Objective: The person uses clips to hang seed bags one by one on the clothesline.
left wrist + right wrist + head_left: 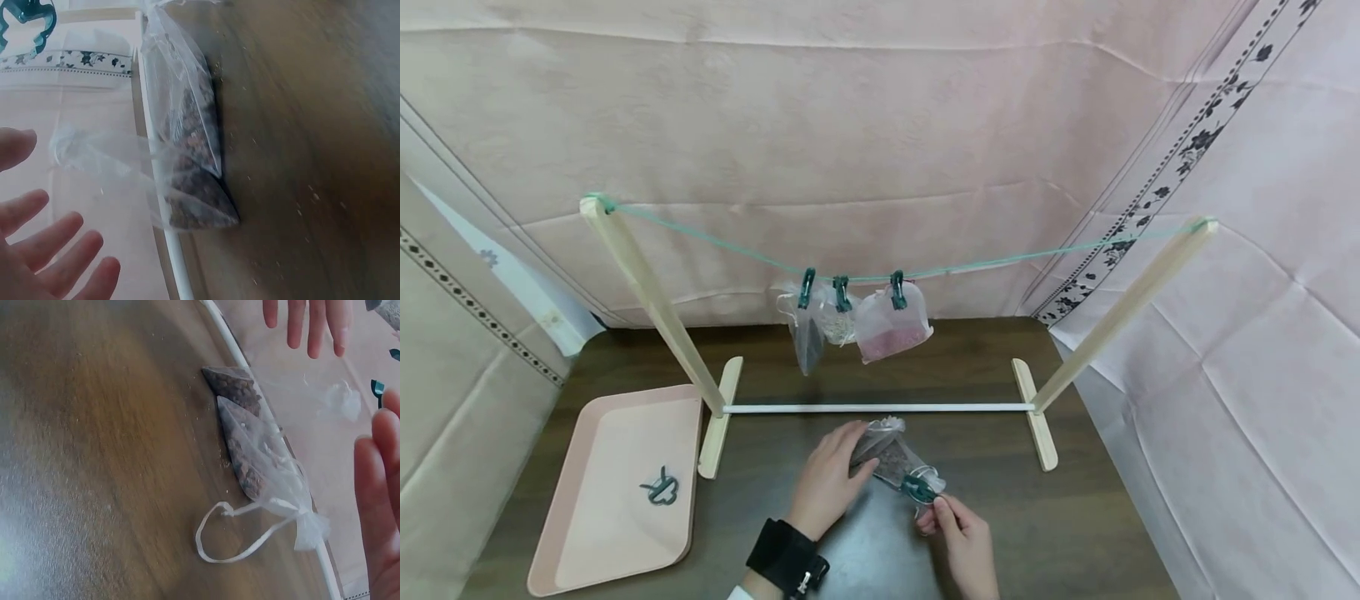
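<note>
Two sheer drawstring bags lie side by side on the table. One bag [187,106] holds reddish-brown bits; the other bag [200,197] has dark brown bits. Beside them, my left hand [831,479] has its fingers spread and grips nothing; its fingers [56,240] also show in the left wrist view. My right hand [958,533] pinches a dark green clip [917,489] near a bag's gathered neck. In the left wrist view this clip [40,31] appears apart from the bags. Only some right-hand fingers [378,506] show in the right wrist view.
A green cord [715,240] sags between two wooden posts. Three clipped bags, including a pinkish one [895,321], hang from it. A white rod [880,408] joins the post feet behind my hands. At left, a pink tray [602,533] holds grey-green clips [661,487].
</note>
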Demonstrator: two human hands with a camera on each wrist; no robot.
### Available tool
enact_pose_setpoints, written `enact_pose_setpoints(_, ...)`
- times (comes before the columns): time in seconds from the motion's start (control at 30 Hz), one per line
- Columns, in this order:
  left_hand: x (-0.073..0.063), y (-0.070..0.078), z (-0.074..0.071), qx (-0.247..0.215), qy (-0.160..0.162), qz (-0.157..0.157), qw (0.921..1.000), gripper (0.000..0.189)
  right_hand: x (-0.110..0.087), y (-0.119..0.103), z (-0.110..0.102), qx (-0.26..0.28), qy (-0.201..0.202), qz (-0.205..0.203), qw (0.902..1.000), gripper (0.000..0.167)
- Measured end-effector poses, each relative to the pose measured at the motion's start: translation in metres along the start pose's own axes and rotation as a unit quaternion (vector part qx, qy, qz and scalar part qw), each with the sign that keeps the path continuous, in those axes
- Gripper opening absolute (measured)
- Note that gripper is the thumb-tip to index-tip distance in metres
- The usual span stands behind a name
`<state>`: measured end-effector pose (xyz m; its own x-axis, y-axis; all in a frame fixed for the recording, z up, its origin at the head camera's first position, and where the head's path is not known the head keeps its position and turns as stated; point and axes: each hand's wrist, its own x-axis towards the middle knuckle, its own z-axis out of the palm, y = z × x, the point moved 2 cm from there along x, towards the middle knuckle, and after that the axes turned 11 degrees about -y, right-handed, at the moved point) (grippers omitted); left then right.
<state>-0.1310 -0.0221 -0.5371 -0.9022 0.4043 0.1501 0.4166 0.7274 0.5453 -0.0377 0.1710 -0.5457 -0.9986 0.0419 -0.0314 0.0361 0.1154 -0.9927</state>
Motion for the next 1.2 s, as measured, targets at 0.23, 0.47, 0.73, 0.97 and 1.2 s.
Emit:
enact_pose_setpoints(0.23, 0.013, 0.007, 0.010, 0.002, -0.007, -0.012, 0.9999, 0.062, -0.004, 0.024, -0.015, 0.013, 0.016, 0.036, 0.9991, 0.037)
enact_pose_setpoints(0.47, 0.023, 0.010, 0.020, -0.004, -0.006, -0.007, 0.9999, 0.066, -0.010, 0.029, -0.022, 0.005, 0.027, 0.044, 0.9986, 0.036)
enact_pose_setpoints(0.73, 0.027, 0.009, 0.034, 0.004, -0.022, -0.021, 0.9995, 0.061, -0.013, 0.009, -0.019, 0.006, 0.029, 0.053, 0.9981, 0.030)
enact_pose_setpoints(0.97, 0.024, 0.009, 0.043, 0.023, -0.026, -0.011, 0.9993, 0.056, -0.012, 0.013, -0.020, 0.006, 0.021, 0.068, 0.9975, 0.031)
enact_pose_setpoints(1.2, 0.022, 0.006, 0.044, 0.028, -0.021, -0.009, 0.9993, 0.049, -0.010, 0.034, -0.024, 0.000, 0.015, 0.078, 0.9969, 0.034)
